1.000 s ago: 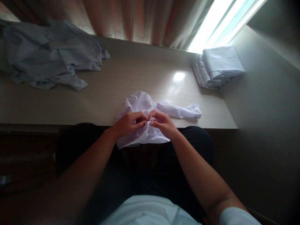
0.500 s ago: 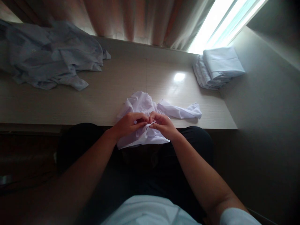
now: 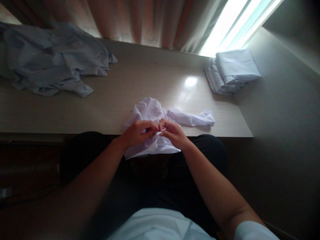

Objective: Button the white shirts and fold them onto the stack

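Note:
A white shirt [image 3: 150, 108] lies bunched at the front edge of the table, its lower part hanging over toward my lap. One sleeve of it stretches out to the right along the tabletop. My left hand [image 3: 140, 131] pinches a fold of the cloth between thumb and fingers. Pressed close against it, my right hand [image 3: 172, 132] grips the same spot from the other side. The fingertips of both hands meet there, and whatever small part of the shirt sits between them is hidden.
On the pale wooden table [image 3: 120, 90], a heap of crumpled white shirts [image 3: 57, 60] lies at the left. A stack of folded white garments [image 3: 233, 70] stands at the back right by the wall [image 3: 282, 86]. Behind the table hangs a curtain [image 3: 140, 23] beside a bright window.
Hardly anything differs. Both hands stay pinched on the shirt at the same place, and the whole view has shifted very slightly.

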### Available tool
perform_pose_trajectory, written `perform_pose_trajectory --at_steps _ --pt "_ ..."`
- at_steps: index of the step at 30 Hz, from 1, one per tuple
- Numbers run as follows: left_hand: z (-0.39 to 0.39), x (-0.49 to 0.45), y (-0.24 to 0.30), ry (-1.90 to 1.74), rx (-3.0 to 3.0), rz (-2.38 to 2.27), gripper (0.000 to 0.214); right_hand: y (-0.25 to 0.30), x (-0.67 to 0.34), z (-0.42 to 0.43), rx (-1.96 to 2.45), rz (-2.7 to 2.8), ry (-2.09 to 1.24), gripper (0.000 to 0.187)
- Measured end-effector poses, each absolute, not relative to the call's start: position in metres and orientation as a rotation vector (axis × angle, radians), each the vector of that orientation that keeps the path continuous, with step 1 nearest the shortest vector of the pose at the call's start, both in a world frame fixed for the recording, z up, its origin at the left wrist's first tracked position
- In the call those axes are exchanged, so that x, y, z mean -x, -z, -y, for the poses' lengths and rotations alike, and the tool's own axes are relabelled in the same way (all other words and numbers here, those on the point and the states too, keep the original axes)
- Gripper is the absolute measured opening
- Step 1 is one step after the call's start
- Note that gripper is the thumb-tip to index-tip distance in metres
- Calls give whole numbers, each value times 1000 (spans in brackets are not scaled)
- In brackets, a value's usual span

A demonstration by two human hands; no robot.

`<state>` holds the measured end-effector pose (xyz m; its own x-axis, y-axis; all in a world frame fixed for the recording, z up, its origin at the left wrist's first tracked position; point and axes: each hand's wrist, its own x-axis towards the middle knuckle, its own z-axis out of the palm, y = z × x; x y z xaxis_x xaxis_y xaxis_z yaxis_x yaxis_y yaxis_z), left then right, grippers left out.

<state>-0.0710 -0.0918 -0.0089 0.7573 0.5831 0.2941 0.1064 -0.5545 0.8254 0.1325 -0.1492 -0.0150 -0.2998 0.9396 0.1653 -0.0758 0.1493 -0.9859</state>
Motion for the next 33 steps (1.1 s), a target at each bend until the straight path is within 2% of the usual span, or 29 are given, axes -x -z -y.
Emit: perform_pose_trajectory --at_steps 22,27,33 --pt "100 65 4 -906 -2340 -641 5 19 -125 150 1019 1417 -1002 25" --pt "100 64 2 -1018 -2358 -705 11 16 -124 150 1027 1361 -915 17" --pt "97 66 -1 -911 -2278 -649 15 14 -127 151 1064 1342 -925 16"
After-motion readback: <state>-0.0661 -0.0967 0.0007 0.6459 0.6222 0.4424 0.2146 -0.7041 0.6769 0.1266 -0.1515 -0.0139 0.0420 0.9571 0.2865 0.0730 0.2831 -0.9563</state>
